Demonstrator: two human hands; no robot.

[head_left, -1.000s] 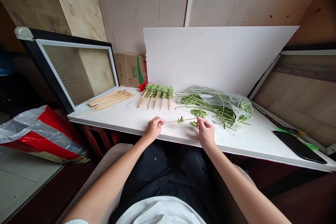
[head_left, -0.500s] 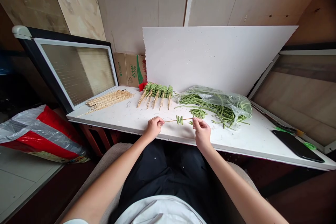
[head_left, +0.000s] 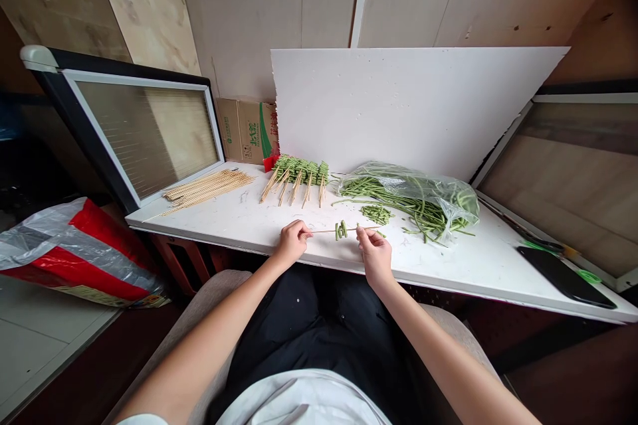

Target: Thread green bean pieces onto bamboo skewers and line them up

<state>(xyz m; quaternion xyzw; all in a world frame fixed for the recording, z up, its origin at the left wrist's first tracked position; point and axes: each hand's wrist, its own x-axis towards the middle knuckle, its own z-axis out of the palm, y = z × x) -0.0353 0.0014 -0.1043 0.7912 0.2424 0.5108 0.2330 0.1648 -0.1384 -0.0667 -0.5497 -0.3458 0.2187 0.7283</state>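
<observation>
Pinched in my left hand [head_left: 293,242] is one end of a thin bamboo skewer [head_left: 325,232], held level over the table's front edge. Several short green bean pieces [head_left: 341,230] are threaded crosswise near its middle. My right hand [head_left: 375,254] is closed around the skewer's other part, to the right of those pieces. A small green bean tip shows at its fingertips, mostly hidden by them. Just behind the right hand lies a small heap of cut bean pieces [head_left: 377,214]. Finished bean skewers [head_left: 302,171] lie stacked farther back, their bare sticks pointing toward me.
Loose bamboo skewers [head_left: 209,187] lie at the left of the white table [head_left: 239,226]. Long green beans spill from a clear plastic bag [head_left: 423,182] at the right. A black phone [head_left: 563,275] rests near the right end. A cardboard box [head_left: 244,131] and white board [head_left: 399,106] stand behind.
My right hand has slid left along the skewer, closer to the threaded pieces, and a bean tip now shows at its fingers. The left hand has barely moved.
</observation>
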